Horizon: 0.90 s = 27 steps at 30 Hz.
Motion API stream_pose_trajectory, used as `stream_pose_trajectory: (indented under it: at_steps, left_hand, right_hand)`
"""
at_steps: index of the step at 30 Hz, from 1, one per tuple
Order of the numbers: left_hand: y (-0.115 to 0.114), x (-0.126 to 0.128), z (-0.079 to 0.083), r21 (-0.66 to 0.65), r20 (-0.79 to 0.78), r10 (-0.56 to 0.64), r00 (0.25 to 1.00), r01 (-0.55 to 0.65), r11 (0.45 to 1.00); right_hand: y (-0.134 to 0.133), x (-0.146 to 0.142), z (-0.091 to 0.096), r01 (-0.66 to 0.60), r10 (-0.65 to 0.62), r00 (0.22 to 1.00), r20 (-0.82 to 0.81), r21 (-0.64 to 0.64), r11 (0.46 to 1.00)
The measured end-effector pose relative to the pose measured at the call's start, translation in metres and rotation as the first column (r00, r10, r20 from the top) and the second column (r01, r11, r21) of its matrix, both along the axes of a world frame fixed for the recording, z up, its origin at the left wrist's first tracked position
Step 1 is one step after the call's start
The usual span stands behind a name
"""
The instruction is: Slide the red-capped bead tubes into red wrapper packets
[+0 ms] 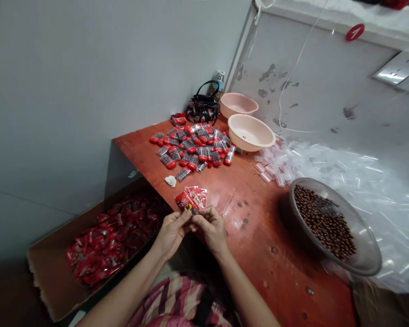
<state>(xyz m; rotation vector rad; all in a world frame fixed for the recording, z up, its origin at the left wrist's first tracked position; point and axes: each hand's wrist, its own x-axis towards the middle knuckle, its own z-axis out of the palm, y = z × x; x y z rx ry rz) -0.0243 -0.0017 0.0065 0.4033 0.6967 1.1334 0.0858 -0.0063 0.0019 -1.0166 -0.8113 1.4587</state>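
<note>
My left hand point(173, 231) is closed, its thumb pressed on the lower edge of a red printed packet point(184, 200). My right hand point(211, 228) is closed right beside it, thumb and fingers meeting at a small dark piece point(193, 211) at the packet's mouth. What that piece is, the fingers mostly hide. Just past the hands, more flat red packets point(202, 196) lie at the table edge. Farther back is a heap of small clear boxes with red ends point(197, 147), filled with dark balls. A crumpled white wad point(171, 181) lies near them.
To the right, a grey basin point(368, 247) holds brown balls point(322, 222), beside a spread of clear plastic cases point(341, 168). Two pale basins point(250, 136) and a flowered handbag point(202, 110) stand at the back. Lower left, a cardboard box point(47, 277) holds red packets point(105, 247).
</note>
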Motion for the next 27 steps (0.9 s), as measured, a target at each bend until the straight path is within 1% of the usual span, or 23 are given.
stream_pose_trajectory:
  at_steps: [3, 4, 5, 7, 8, 9, 10, 11, 12, 13, 14, 15, 16, 17, 18, 19, 20, 21, 23, 27]
  left_hand:
    - [-0.001, -0.009, -0.002, -0.022, -0.044, 0.034, 0.998, -0.035, 0.999]
    - [-0.002, -0.015, -0.003, -0.034, -0.045, 0.079, 0.996, -0.08, 0.996]
    - [-0.003, -0.021, -0.004, -0.053, -0.042, 0.148, 0.988, -0.15, 0.987]
    - [-0.005, -0.033, -0.006, -0.116, -0.057, 0.294, 0.954, -0.299, 0.947]
    - [-0.007, -0.038, -0.007, -0.15, -0.089, 0.334, 0.938, -0.344, 0.927]
    - [-0.009, -0.04, -0.009, -0.174, -0.139, 0.331, 0.933, -0.352, 0.92]
    - [-0.009, -0.041, -0.01, -0.178, -0.201, 0.295, 0.934, -0.331, 0.927]
    - [-0.008, -0.039, -0.011, -0.154, -0.276, 0.248, 0.928, -0.298, 0.942]
    - [-0.005, -0.035, -0.012, -0.088, -0.365, 0.206, 0.908, -0.254, 0.963]
    - [0.0, -0.03, -0.014, 0.026, -0.468, 0.197, 0.861, -0.209, 0.978]
    - [0.006, -0.025, -0.015, 0.171, -0.574, 0.229, 0.786, -0.158, 0.972]
    - [0.015, -0.019, -0.017, 0.328, -0.674, 0.286, 0.681, -0.071, 0.942]
    - [0.024, -0.013, -0.019, 0.452, -0.747, 0.362, 0.557, 0.027, 0.891]
    - [0.033, -0.008, -0.022, 0.524, -0.79, 0.43, 0.437, 0.117, 0.844]
    - [0.041, -0.004, -0.026, 0.555, -0.814, 0.478, 0.33, 0.202, 0.807]
    - [0.047, -0.002, -0.03, 0.565, -0.823, 0.514, 0.24, 0.266, 0.781]
    - [0.052, 0.001, -0.034, 0.563, -0.825, 0.539, 0.17, 0.314, 0.764]
    - [0.055, 0.002, -0.039, 0.56, -0.822, 0.556, 0.12, 0.346, 0.753]
    - [0.057, 0.004, -0.045, 0.561, -0.809, 0.585, 0.064, 0.381, 0.735]
    - [0.056, 0.006, -0.05, 0.585, -0.775, 0.631, 0.032, 0.413, 0.698]
  right_hand:
    - [0.007, -0.007, 0.001, -0.045, 0.045, 0.999, 0.024, -0.016, 0.999]
    - [0.008, -0.008, 0.002, -0.064, 0.065, 0.997, 0.034, -0.016, 0.998]
    - [0.008, -0.009, 0.002, -0.081, 0.081, 0.996, 0.043, -0.015, 0.997]
    - [0.008, -0.005, 0.004, -0.083, 0.084, 0.994, 0.071, -0.011, 0.996]
    - [0.008, -0.001, 0.005, -0.066, 0.067, 0.993, 0.095, -0.012, 0.998]
    - [0.008, 0.004, 0.006, -0.042, 0.043, 0.991, 0.124, -0.013, 0.999]
    - [0.009, 0.01, 0.006, -0.017, 0.019, 0.988, 0.155, -0.013, 1.0]
    - [0.01, 0.016, 0.006, 0.001, 0.002, 0.983, 0.184, -0.013, 1.0]
    - [0.01, 0.021, 0.006, 0.012, -0.009, 0.978, 0.209, -0.012, 1.0]
    - [0.011, 0.026, 0.005, 0.012, -0.009, 0.973, 0.229, -0.012, 1.0]
    - [0.012, 0.029, 0.004, 0.007, -0.003, 0.969, 0.248, -0.013, 1.0]
    - [0.012, 0.031, 0.004, 0.0, 0.003, 0.964, 0.266, -0.014, 1.0]
    - [0.013, 0.033, 0.003, -0.007, 0.011, 0.96, 0.28, -0.015, 1.0]
    - [0.012, 0.034, 0.003, -0.013, 0.017, 0.957, 0.29, -0.013, 1.0]
    - [0.012, 0.034, 0.002, -0.019, 0.021, 0.954, 0.298, -0.01, 1.0]
    - [0.012, 0.035, 0.002, -0.022, 0.023, 0.952, 0.305, -0.006, 1.0]
    - [0.012, 0.036, 0.002, -0.024, 0.024, 0.95, 0.311, -0.004, 1.0]
    - [0.012, 0.037, 0.001, -0.026, 0.026, 0.948, 0.316, -0.003, 1.0]
    - [0.015, 0.039, 0.0, -0.024, 0.025, 0.944, 0.33, -0.009, 1.0]
    - [0.031, 0.041, -0.006, 0.006, -0.019, 0.922, 0.387, 0.035, 0.999]
